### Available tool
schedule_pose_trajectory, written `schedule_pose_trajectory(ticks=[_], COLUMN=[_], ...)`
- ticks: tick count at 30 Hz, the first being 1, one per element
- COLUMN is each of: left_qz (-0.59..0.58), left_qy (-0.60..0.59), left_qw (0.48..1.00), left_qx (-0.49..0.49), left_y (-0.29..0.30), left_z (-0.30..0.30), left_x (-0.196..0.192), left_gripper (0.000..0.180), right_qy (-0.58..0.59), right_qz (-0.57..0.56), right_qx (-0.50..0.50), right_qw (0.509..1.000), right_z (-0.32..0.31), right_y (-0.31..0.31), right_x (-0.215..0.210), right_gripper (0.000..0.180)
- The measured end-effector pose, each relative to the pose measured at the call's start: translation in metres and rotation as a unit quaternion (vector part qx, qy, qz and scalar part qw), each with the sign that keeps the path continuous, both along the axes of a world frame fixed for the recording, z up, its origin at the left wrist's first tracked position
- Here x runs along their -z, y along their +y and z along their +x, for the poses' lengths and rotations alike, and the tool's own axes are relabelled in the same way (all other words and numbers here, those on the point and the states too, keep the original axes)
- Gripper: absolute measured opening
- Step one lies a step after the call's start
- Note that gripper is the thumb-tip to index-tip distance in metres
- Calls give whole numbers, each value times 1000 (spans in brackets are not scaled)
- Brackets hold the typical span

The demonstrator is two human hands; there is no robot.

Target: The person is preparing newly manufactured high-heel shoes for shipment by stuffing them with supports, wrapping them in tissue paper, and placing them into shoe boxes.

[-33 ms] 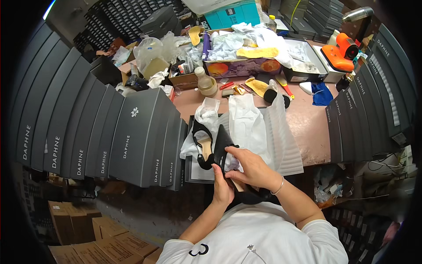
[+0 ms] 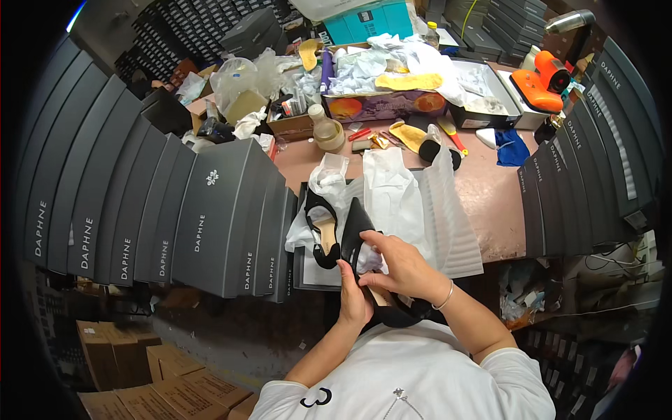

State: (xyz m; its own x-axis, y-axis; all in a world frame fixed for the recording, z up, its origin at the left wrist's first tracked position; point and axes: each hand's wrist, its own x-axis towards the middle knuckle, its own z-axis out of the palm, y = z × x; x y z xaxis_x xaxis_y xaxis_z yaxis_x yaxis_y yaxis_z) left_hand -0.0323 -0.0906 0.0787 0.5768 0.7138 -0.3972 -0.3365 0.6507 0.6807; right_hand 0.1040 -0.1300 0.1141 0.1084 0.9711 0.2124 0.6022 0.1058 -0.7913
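My left hand (image 2: 355,301) and my right hand (image 2: 400,269) are both closed on a black pointed-toe shoe (image 2: 355,218), held close to my body with its toe pointing away from me. Crumpled pale stuffing shows inside it between my hands. From the left my thumb presses its side, while my right fingers lie over its upper edge. Just left of it lies a second black shoe (image 2: 325,228) with a beige insole. That one rests on white tissue paper (image 2: 392,185) in a dark grey shoebox (image 2: 299,274), which the paper partly hides. A translucent foam sheet (image 2: 458,241) spreads to the right.
Rows of dark grey shoeboxes (image 2: 217,217) stand on the left and more shoeboxes (image 2: 560,189) on the right. Behind the work are a glass bottle (image 2: 327,133), a brush (image 2: 453,136), a blue cloth (image 2: 512,148), a paper-filled carton (image 2: 385,107) and an orange device (image 2: 540,87).
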Motion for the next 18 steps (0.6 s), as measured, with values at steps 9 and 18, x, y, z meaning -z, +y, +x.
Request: schedule_pose_trajectory(ticks=[9,18], left_qz=[-2,-78], left_qy=[-26,15], left_qw=[995,996], left_qx=[96,31], left_y=[5,58], left_z=[-6,-14], left_x=[23,5], left_gripper=[83,74], right_qy=[73,-189], right_qz=[-74,15], right_qx=[0,185], right_qw=[995,964], right_z=[12,59], right_y=[10,7], right_x=[18,82], right_gripper=[104,48])
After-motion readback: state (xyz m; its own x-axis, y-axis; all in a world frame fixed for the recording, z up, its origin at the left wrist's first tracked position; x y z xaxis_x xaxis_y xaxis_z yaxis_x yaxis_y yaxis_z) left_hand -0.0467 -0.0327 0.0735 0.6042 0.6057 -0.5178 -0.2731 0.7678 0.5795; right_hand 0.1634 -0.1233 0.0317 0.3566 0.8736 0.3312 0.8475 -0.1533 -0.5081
